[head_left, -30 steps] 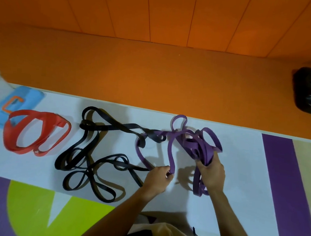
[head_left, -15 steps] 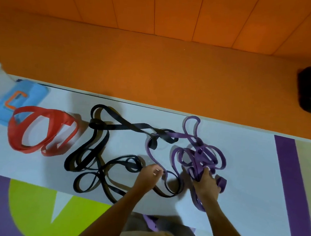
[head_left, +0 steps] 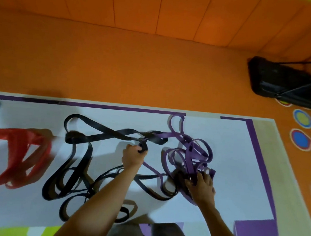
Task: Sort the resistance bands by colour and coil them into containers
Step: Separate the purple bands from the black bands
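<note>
Gripping a black band (head_left: 73, 137) loop at the middle of the mat (head_left: 231, 161), the left hand (head_left: 133, 157) curls round it; the right hand (head_left: 203, 188) clutches the bunched purple band (head_left: 190, 154) nearer the right edge.

You have a dim, warm-toned, soft picture.
Motion blur smears the flat red rubber bands (head_left: 17, 155) at the left edge, straight lines bow toward the corners, and the black rubber bands (head_left: 86, 131) throw faint shadows on the white mat (head_left: 229, 142).
</note>
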`<state>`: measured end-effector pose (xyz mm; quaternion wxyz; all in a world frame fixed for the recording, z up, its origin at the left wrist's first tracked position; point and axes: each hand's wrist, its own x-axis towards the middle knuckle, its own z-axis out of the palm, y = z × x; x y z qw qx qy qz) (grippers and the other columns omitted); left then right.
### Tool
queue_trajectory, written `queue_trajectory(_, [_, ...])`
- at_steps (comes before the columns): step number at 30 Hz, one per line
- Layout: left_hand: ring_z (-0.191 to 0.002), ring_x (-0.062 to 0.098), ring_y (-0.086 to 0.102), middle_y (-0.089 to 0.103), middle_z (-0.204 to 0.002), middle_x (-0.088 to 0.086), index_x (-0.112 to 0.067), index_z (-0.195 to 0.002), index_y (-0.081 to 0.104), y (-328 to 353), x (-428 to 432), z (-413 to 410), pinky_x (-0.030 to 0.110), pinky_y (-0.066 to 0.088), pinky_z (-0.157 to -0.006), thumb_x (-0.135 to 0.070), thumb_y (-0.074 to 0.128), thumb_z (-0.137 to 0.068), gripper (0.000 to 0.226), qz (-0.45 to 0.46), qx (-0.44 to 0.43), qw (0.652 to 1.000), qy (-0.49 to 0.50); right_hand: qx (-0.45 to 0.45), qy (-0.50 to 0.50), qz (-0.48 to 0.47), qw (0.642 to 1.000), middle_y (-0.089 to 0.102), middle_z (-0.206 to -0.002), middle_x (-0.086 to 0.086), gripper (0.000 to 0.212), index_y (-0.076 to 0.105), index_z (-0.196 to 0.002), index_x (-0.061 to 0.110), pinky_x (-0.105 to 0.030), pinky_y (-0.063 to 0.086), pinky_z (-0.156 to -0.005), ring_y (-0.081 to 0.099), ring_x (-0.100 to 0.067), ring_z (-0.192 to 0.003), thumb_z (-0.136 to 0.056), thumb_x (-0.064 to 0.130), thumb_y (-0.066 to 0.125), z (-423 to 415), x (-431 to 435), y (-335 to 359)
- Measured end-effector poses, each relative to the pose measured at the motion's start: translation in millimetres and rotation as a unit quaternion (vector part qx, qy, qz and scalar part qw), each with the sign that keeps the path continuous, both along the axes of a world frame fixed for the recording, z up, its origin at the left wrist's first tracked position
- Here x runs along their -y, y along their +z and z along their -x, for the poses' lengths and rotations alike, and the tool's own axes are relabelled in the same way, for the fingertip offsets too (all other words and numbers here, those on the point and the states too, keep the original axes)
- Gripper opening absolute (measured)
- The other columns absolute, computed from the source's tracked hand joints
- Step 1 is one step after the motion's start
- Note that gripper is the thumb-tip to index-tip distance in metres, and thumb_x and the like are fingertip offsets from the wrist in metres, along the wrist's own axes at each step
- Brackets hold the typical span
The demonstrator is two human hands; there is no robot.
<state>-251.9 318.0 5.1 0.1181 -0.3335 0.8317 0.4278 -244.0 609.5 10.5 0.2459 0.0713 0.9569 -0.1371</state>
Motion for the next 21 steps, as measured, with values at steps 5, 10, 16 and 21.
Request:
queue_trajectory(5, [-0.084, 0.028, 0.06, 0.065, -0.088, 0.015, 0.0, -0.092, 0.069, 4, 28, 0, 0.03, 0.047, -0.074, -0.019, 0.07, -0.101, 0.021, -0.159, -0.107, 0.969, 0.155, -0.089, -0.053, -0.019, 0.994, 0.048, -0.155, -0.013, 0.048, 0.058, -0.141, 0.015, -0.06, 0.033, -0.12, 0.036, -0.037, -0.15, -0.098, 0.035, 0.068, -12, 7, 9])
queue_trajectory(10, [-0.103, 0.023, 0.07, 0.072, -0.109, 0.009, -0.006, -0.115, 0.065, 14, 76, -15, 0.043, 0.055, -0.1, -0.016, 0.068, -0.103, 0.016, -0.324, -0.152, 0.897, 0.259, -0.189, -0.068, -0.003, 0.98, 0.049, -0.153, -0.017, 0.046, 0.055, -0.136, 0.009, -0.06, 0.024, -0.124, 0.033, -0.039, -0.152, -0.096, 0.023, 0.071, -16, 31, 12])
queue_trajectory(16, [-0.11, 0.017, 0.071, 0.07, -0.122, 0.009, -0.006, -0.149, 0.046, 31, 118, -26, 0.037, 0.058, -0.096, -0.016, 0.066, -0.105, 0.049, -0.404, -0.216, 0.804, 0.379, -0.152, 0.03, 0.028, 0.988, 0.036, -0.164, -0.015, 0.055, 0.043, -0.152, 0.009, -0.058, 0.01, -0.131, 0.015, -0.035, -0.161, -0.102, 0.023, 0.061, -5, 75, 12])
queue_trajectory(21, [-0.136, 0.029, 0.059, 0.055, -0.151, 0.016, -0.008, -0.154, 0.044, 46, 157, -33, 0.034, 0.057, -0.095, -0.025, 0.057, -0.109, 0.05, -0.427, -0.248, 0.75, 0.439, -0.116, 0.103, 0.073, 0.985, 0.04, -0.162, -0.011, 0.055, 0.047, -0.151, 0.013, -0.054, 0.021, -0.128, 0.025, -0.033, -0.157, -0.1, 0.02, 0.064, 3, 109, 9])
